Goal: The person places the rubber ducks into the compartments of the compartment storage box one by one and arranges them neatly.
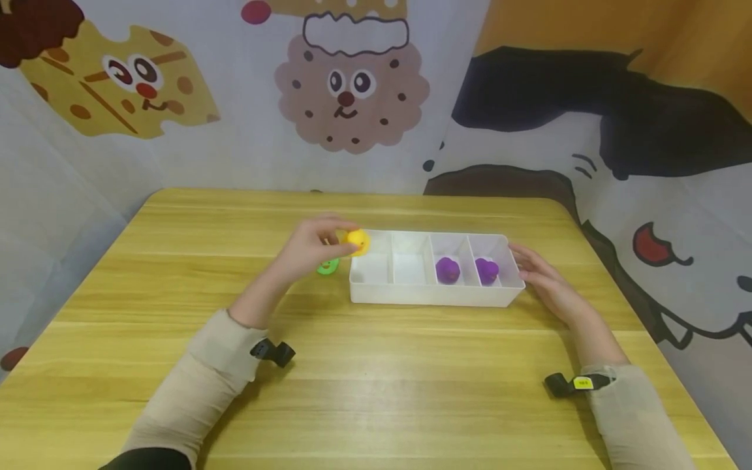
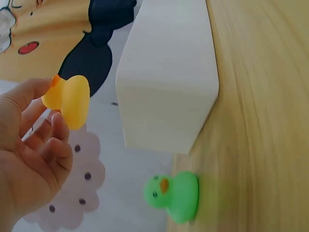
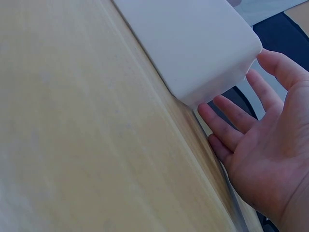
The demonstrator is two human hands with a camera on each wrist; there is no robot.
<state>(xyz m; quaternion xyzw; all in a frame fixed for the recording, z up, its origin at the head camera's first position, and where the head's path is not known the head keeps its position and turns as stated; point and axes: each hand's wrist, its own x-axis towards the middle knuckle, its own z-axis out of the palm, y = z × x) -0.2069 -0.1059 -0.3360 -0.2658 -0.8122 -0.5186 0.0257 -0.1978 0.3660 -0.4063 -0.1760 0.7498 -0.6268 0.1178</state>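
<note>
A yellow toy duck (image 1: pixel 358 242) is pinched between the thumb and fingers of my left hand (image 1: pixel 314 247), held at the left end of a white divided box (image 1: pixel 437 294). The left wrist view shows the yellow duck (image 2: pixel 72 100) raised off the table, with its orange beak by the thumb. Below that hand, a green toy duck (image 2: pixel 181 195) sits on the table beside the box. Purple toys (image 1: pixel 448 270) lie in the two right compartments, one in each; the two left compartments hold nothing. My right hand (image 3: pixel 270 130) touches the box's right end with fingers extended.
The box stands on a wooden table (image 1: pixel 376 378), its long side towards me. Behind the table hangs a cloth (image 1: pixel 223 163) with cartoon prints. Each forearm wears a black wrist strap (image 1: pixel 272 352) with a small camera.
</note>
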